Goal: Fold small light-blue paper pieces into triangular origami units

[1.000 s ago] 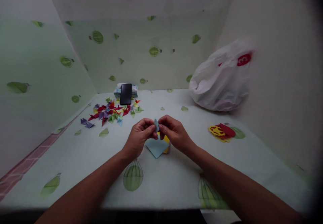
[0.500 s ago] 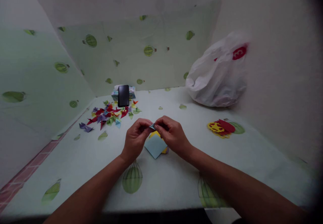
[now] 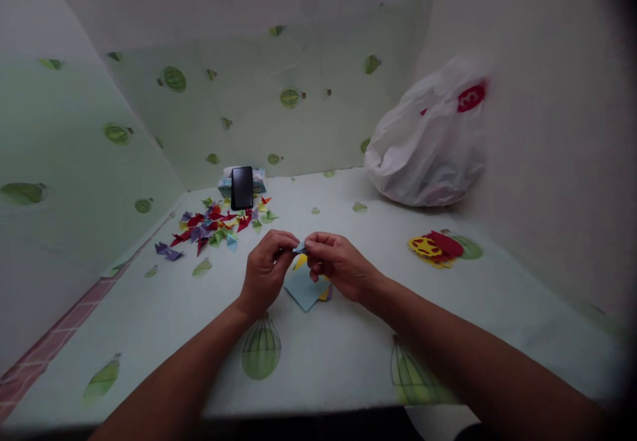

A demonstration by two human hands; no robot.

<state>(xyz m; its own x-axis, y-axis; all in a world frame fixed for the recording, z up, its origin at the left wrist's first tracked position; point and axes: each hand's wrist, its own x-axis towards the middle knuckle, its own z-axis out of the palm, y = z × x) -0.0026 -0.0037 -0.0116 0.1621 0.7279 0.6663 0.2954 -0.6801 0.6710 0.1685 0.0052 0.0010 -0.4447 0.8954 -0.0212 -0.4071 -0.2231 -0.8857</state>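
Observation:
A small light-blue folded paper piece [image 3: 299, 249] is pinched between the fingertips of my left hand [image 3: 265, 271] and my right hand [image 3: 337, 263], just above the table. Under my hands lies a small stack of square papers [image 3: 304, 287], light blue on top with yellow showing at its edges. Much of the folded piece is hidden by my fingers.
A pile of several small folded paper pieces in red, purple, green and blue [image 3: 213, 223] lies at the back left. Behind it a black phone [image 3: 241, 188] leans on a tissue box [image 3: 259, 179]. A white plastic bag [image 3: 428, 144] sits at the back right, red and yellow papers [image 3: 436, 247] on the right.
The blue piece stood upright between my fingers a second ago; now it is turned flatter and held lower. My hands have shifted slightly, still together over the paper stack.

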